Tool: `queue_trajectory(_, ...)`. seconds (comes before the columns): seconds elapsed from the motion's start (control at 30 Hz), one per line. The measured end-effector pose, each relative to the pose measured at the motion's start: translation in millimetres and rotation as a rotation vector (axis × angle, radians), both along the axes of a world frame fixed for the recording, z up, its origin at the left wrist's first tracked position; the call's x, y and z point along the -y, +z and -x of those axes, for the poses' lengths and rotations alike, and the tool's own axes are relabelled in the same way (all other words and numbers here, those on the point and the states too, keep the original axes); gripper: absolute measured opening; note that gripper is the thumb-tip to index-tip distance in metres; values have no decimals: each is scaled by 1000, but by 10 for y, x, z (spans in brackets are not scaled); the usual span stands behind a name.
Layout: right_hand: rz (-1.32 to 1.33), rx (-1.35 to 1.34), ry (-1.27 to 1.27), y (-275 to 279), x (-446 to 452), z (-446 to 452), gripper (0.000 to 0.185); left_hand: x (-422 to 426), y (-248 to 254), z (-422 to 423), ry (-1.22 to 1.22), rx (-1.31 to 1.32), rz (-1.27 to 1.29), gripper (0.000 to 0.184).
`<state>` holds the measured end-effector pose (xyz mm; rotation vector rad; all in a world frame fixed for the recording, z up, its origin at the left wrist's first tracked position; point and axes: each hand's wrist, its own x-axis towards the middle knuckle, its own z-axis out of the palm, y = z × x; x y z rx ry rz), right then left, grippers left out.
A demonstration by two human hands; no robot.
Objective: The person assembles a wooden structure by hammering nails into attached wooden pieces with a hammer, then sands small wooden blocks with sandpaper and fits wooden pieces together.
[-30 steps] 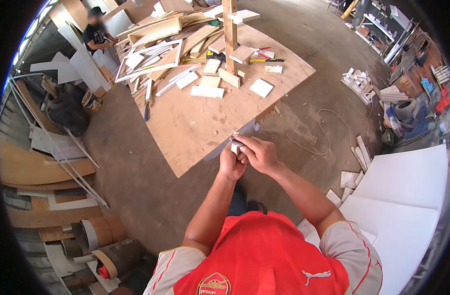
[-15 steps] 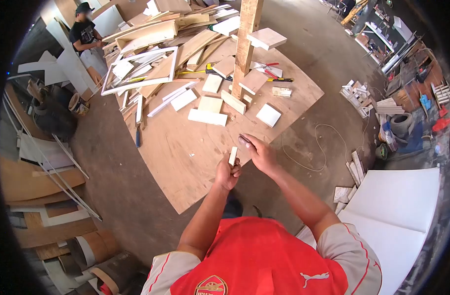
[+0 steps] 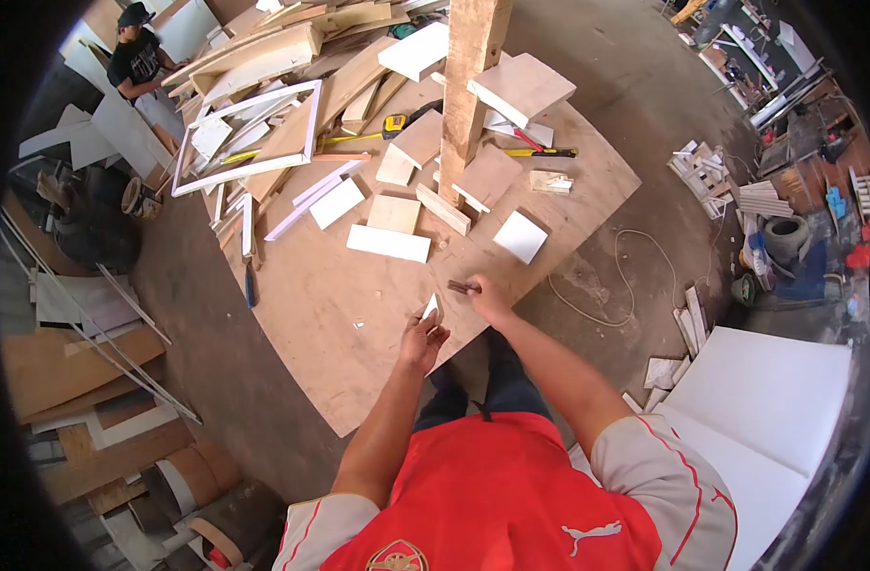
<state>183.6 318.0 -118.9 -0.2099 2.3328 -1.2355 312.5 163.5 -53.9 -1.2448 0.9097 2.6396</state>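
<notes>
My left hand [image 3: 421, 343] is closed around a small pale wood block [image 3: 430, 306], held above the near edge of the wooden tabletop [image 3: 306, 324]. To its right, my right hand [image 3: 491, 301] pinches a small dark brown piece [image 3: 461, 286]; its exact kind is too small to tell. The two hands are apart. Just beyond them on the tabletop lie a white square piece [image 3: 521, 236], a long white-faced strip [image 3: 388, 243] and a plain wood block [image 3: 394, 214].
A wooden post [image 3: 463, 114] rises from the tabletop, with boards attached. Behind are a tape measure [image 3: 394, 125], a white frame [image 3: 316, 124] and piled planks. A screwdriver-like blue handle [image 3: 250, 288] lies at the left edge. A person [image 3: 140, 62] works at far left.
The wood block in my left hand has tilted, and that hand has shifted slightly left and down. My right hand has also moved a little left and down, turning the dark piece.
</notes>
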Motion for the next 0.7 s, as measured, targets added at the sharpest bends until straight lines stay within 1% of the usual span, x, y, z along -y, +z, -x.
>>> queue_trajectory(0.07, 105, 51, 20, 25, 92, 165, 29, -93, -13, 150, 21, 20, 20, 27)
queue_trajectory(0.13, 61, -198, 109, 190, 127, 265, 34, -141, -178, 278, 35, 13, 16, 28)
queue_trajectory(0.17, 38, -323, 149, 266, 108, 326, 36, -144, -310, 326, 48, -13, -36, 28)
queue_trajectory(0.2, 130, -320, 227, 323, 86, 448, 44, -133, -323, 398, 57, -40, -88, 28)
queue_trajectory(0.23, 228, -269, 282, 390, 44, 527, 44, -152, -337, 492, 66, -69, -139, 28)
queue_trajectory(0.27, 326, -219, 336, 462, -5, 597, 43, -213, -343, 543, 57, 8, -69, 25)
queue_trajectory(0.3, 424, -169, 390, 547, -68, 658, 43, -244, -354, 628, 35, 7, -92, 25)
queue_trajectory(0.33, 362, -211, 488, 614, -191, 719, 33, -261, -362, 702, 15, 7, -116, 26)
queue_trajectory(0.37, 255, -216, 528, 695, -311, 801, 32, -304, -371, 767, -3, 8, -140, 26)
queue_trajectory(0.43, 45, -228, 616, 846, -515, 974, 31, -423, -222, 973, -66, -6, -86, 29)
queue_trajectory(0.5, 107, -143, 560, 615, -684, 1151, 30, -551, -136, 1143, -96, -7, -18, 31)
queue_trajectory(0.57, 196, -89, 512, 573, -774, 1274, 29, -710, -127, 1277, -96, 4, 59, 33)
queue_trajectory(0.63, 312, -58, 455, 763, -797, 1305, 27, -774, -213, 1335, -73, -10, 22, 39)
queue_trajectory(0.67, 378, -65, 455, 766, -799, 1304, 29, -815, -232, 1350, -72, -6, 16, 41)
queue_trajectory(0.7, 341, -69, 468, 691, -807, 1305, 30, -837, -251, 1356, -77, -3, 9, 44)
